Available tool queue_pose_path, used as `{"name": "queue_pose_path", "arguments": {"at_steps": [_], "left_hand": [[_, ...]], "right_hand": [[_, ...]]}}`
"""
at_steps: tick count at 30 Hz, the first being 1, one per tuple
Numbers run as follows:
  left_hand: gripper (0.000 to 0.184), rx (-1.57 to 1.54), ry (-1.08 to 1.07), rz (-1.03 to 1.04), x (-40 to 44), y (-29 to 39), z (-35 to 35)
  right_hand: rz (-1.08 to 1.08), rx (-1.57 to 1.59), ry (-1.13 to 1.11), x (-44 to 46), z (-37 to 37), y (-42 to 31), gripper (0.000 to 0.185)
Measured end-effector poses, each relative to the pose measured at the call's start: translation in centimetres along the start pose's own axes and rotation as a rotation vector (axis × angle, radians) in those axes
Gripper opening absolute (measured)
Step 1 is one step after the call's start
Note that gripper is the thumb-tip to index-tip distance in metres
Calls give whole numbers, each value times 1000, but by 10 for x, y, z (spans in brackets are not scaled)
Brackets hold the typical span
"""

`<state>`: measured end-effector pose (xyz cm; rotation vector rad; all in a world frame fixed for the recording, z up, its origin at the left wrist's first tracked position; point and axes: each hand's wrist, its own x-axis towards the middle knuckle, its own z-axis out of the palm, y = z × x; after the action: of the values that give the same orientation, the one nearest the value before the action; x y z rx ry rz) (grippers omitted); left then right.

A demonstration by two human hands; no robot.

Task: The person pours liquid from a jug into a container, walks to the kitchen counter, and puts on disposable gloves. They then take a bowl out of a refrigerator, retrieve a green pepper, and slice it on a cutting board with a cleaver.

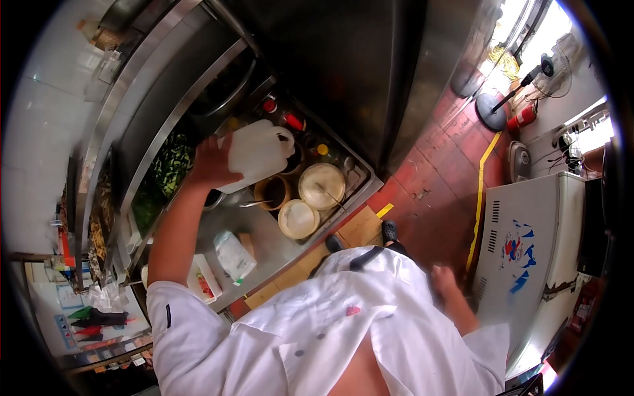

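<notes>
My left hand [214,161] grips the side of a white plastic jug [256,157], which is tilted over the counter with its handle end to the right. Below and beside the jug stand a brown pot [272,193] with a spoon, a round tub of pale contents [321,186] with a utensil in it, and a smaller pale tub [298,219]. Low at my side hangs my right hand [446,280], its fingers loosely curled, holding nothing that I can see.
A white plastic pouch [234,257] lies on the steel counter [214,228]. Chopped greens [173,164] fill a container at the left. Red-capped bottles [294,121] stand behind the jug. A white freezer [522,244], a fan [492,111] and a fire extinguisher [522,117] are to the right.
</notes>
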<state>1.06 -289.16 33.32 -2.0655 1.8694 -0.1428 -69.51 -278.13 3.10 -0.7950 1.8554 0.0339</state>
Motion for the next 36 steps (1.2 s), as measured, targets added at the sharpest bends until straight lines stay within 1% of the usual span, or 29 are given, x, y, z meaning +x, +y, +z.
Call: {"name": "queue_pose_path", "arguments": {"at_steps": [3,4,7,9,10,13,14,15,17,21,23,24,26,27,29,30,33,35,36], "left_hand": [[120,103,-7,-26,6,40,-13],[120,131,-43,-43,9,51,-20],[121,197,-154,-86,22,76,-40],[121,216,-229,-109,31,84,-49],[121,219,-232,-105,33,85,-50],[122,188,-265,-106,37,85,-55],[123,151,-293,-116,38,84,-60],[124,114,-323,-124,38,83,-64],[123,136,-282,-74,37,76,-57],[119,127,-129,11,28,60,-34],[117,74,-117,30,28,50,-28],[115,46,-113,37,26,47,-25],[114,33,-28,82,20,41,-18],[113,27,15,104,17,39,-16],[111,49,21,103,13,42,-20],[111,60,25,104,12,42,-23],[110,16,142,121,8,39,-24],[108,-94,326,119,2,30,-23],[107,-149,419,115,-4,28,-24]], "right_hand": [[-46,-131,29,-14,8,6,36],[-71,-185,39,-12,10,8,36],[-48,-144,22,-12,3,-3,36],[38,-122,-61,-22,-13,-31,37],[80,-110,-102,-25,-18,-39,38],[-54,50,57,14,-15,-12,39],[-76,144,24,39,-12,7,40],[-76,150,21,38,-13,8,40],[-75,157,17,36,-17,7,41],[-35,20,-9,28,-16,10,39],[-20,-69,2,10,-17,-1,38],[-3,-56,-9,14,-15,3,37],[30,-34,-29,22,-11,14,37],[28,-53,-20,17,-12,8,37],[24,-89,-1,2,-13,-8,37],[10,-59,1,4,-13,-8,37],[-49,6,7,11,-11,-9,37],[-109,18,13,11,-11,-14,36],[-103,-47,-31,9,-14,-18,38]]}}
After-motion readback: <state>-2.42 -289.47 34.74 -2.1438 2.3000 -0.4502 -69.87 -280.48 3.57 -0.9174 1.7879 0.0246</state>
